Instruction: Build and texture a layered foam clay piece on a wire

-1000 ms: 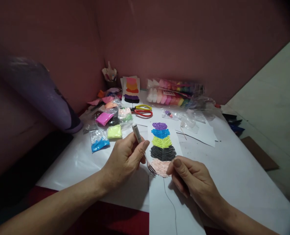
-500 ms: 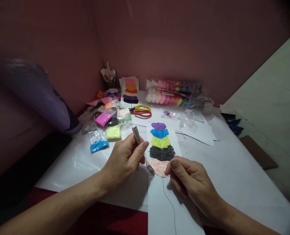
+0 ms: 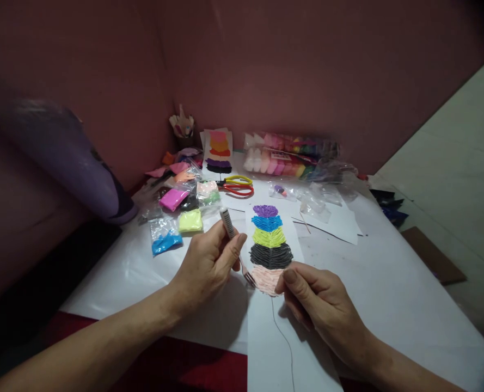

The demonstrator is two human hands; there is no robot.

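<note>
My left hand (image 3: 211, 253) is closed round the handle of a small fork (image 3: 247, 276), whose tines point down at the left edge of a pale pink clay band (image 3: 266, 279). This band is the lowest of several ridged ones on a white paper strip (image 3: 282, 343); black (image 3: 270, 256), yellow-green (image 3: 268, 236), blue (image 3: 267, 222) and purple (image 3: 265, 210) bands rise above it. A thin drawn line runs down from the pink clay. My right hand (image 3: 321, 299) is pinched at the pink band's right edge, thumb against fingers; anything between them is hidden.
Bagged clay, including pink (image 3: 173, 199), yellow (image 3: 190, 220) and blue (image 3: 167, 244) pieces, lies at left. Behind the strip are red-and-yellow-handled scissors (image 3: 237, 186), a coloured sample card (image 3: 219, 149) and long clay packs (image 3: 280, 162). A toothpick-like stick (image 3: 305, 222) lies to the right.
The fork's tines have shifted slightly left, from over the pink clay's edge to just beside it. My right hand stays almost in place.
</note>
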